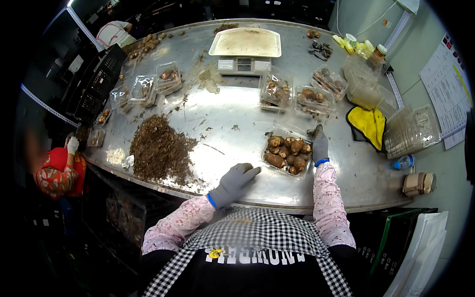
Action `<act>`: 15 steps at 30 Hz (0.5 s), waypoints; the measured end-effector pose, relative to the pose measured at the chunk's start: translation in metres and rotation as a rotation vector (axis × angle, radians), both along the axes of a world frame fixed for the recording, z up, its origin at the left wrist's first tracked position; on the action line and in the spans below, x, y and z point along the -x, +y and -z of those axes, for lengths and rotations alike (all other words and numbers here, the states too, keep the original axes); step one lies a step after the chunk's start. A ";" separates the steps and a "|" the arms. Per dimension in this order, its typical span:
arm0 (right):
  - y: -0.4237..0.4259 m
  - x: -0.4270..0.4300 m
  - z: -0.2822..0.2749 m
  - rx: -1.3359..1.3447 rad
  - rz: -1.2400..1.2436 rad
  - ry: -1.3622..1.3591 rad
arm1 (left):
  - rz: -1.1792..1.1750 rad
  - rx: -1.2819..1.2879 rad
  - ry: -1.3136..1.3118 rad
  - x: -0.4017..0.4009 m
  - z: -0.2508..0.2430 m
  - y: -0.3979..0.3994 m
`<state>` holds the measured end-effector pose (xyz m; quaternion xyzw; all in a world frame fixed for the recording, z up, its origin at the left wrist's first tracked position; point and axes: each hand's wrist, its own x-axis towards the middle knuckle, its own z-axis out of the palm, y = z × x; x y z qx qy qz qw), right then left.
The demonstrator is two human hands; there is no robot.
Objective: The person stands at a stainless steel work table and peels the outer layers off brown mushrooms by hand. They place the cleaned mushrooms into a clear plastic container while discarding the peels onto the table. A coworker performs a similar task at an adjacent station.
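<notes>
A clear plastic clamshell box (265, 160) full of brown taro-like tubers (284, 152) lies open on the metal table (230, 137), its lid folded back on the far side. My right hand (320, 146), in a grey glove, is at the box's right edge by the lid; whether its fingers grip the plastic cannot be told. My left hand (237, 182), gloved the same way, rests near the table's front edge, left of the box, with nothing visible in it. Filled clamshell boxes (276, 91) stand beyond, near a weighing scale (245, 65) with a cream tray (245, 42).
A heap of brown root debris (159, 148) lies left. More filled boxes (143, 91) and black crates (98, 81) stand beyond it. On the right are a yellow cloth (367, 124), stacked empty boxes (412, 130), a bottle (403, 162) and a flask (419, 184). A co-worker (61, 170) is at far left.
</notes>
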<state>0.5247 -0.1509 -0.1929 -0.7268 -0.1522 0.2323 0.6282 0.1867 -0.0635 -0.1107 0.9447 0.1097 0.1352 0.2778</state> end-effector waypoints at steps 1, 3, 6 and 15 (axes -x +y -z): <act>0.001 0.000 0.004 -0.024 -0.014 -0.011 | 0.033 0.071 -0.060 -0.019 -0.026 -0.002; 0.006 0.002 0.005 -0.075 -0.050 -0.030 | 0.033 0.040 -0.213 -0.054 -0.038 -0.007; 0.008 0.006 -0.008 -0.056 -0.060 0.019 | -0.096 0.086 -0.222 -0.089 -0.037 0.013; 0.003 0.014 0.001 -0.256 -0.108 0.050 | -0.017 -0.106 0.448 -0.120 -0.021 0.077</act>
